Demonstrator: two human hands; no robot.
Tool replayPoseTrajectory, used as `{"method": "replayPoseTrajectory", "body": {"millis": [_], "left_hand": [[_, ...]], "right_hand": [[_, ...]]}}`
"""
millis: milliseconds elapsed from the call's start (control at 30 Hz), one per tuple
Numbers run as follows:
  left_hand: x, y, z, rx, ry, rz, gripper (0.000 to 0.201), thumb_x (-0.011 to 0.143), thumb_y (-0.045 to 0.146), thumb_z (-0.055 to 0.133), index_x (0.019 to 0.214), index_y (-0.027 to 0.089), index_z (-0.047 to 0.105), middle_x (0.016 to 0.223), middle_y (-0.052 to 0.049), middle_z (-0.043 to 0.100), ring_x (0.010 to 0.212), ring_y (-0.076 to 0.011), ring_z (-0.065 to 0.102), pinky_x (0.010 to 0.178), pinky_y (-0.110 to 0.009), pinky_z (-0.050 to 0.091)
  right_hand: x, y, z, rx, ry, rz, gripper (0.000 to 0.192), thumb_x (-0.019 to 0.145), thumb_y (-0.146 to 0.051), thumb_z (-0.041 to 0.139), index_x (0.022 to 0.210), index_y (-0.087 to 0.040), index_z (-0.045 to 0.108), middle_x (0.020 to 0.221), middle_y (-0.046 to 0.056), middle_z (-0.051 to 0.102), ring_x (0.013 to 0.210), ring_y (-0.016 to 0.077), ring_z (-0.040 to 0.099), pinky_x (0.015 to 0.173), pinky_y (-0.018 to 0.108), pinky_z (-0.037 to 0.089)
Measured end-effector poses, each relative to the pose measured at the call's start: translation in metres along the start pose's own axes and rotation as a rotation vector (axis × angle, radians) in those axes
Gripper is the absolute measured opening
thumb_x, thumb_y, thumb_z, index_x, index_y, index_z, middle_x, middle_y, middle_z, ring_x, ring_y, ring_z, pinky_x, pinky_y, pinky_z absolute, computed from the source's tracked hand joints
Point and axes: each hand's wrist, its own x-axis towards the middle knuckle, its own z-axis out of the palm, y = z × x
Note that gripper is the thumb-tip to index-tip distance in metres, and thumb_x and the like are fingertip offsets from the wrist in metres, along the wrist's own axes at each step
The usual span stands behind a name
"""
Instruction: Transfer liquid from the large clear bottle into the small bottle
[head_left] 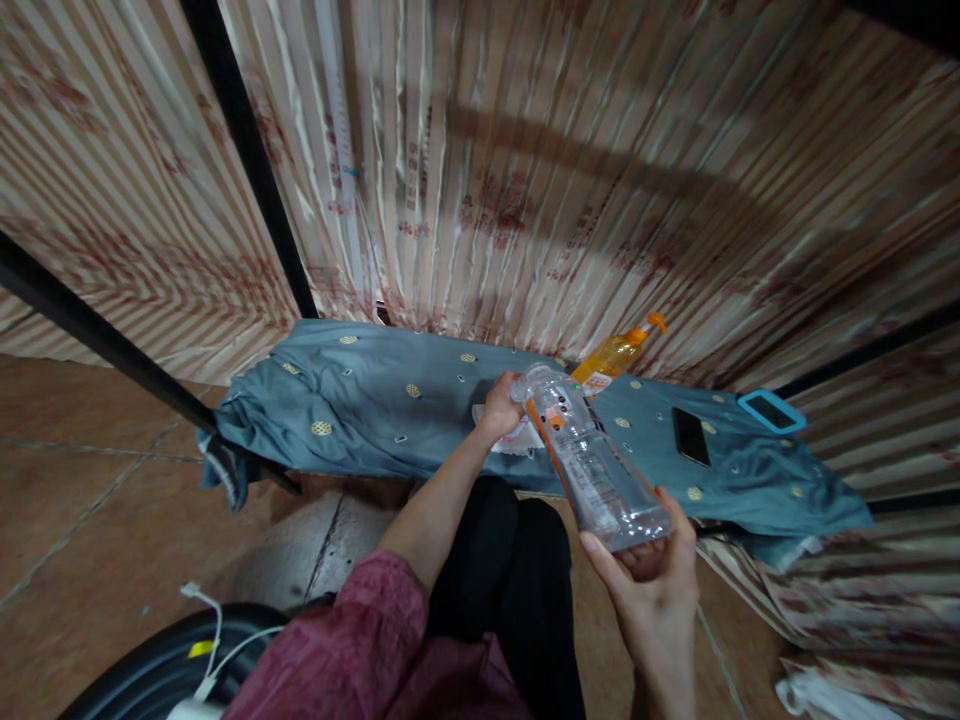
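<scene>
A clear plastic bottle (600, 480) with an orange-edged label is tilted in front of me, its neck up and to the left, its base towards me. My left hand (501, 408) is closed around the bottle's neck. At the other end, my right hand (652, 575) grips the base, thumb on one side and fingers on the other. Behind the neck, a white packet (517, 440) lies on the cloth, partly hidden by the left hand and the bottle. Just beyond the bottle stands an orange pump bottle (611, 358).
A blue-green patterned cloth (375, 400) covers the narrow table. On its right lie a dark phone (690, 436) and a blue-framed device (772, 411). Dark metal poles (255, 150) rise at the left, before a striped curtain (510, 200). A black coiled hose (150, 665) and white cable sit lower left.
</scene>
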Motion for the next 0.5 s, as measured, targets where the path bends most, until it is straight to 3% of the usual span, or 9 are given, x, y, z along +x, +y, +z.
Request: {"method": "replayPoseTrajectory", "body": {"millis": [500], "left_hand": [[0.001, -0.0006, 0.0004, 0.024, -0.006, 0.017, 0.031, 0.076, 0.021, 0.078, 0.105, 0.019, 0.066, 0.11, -0.008, 0.074, 0.104, -0.0239, 0.068, 0.096, -0.035, 0.052]], "right_hand": [[-0.0009, -0.0007, -0.0006, -0.011, 0.001, 0.021, 0.11, 0.063, -0.046, 0.092, 0.155, -0.019, 0.039, 0.138, 0.023, 0.061, 0.102, 0.029, 0.072, 0.085, 0.045, 0.062]]}}
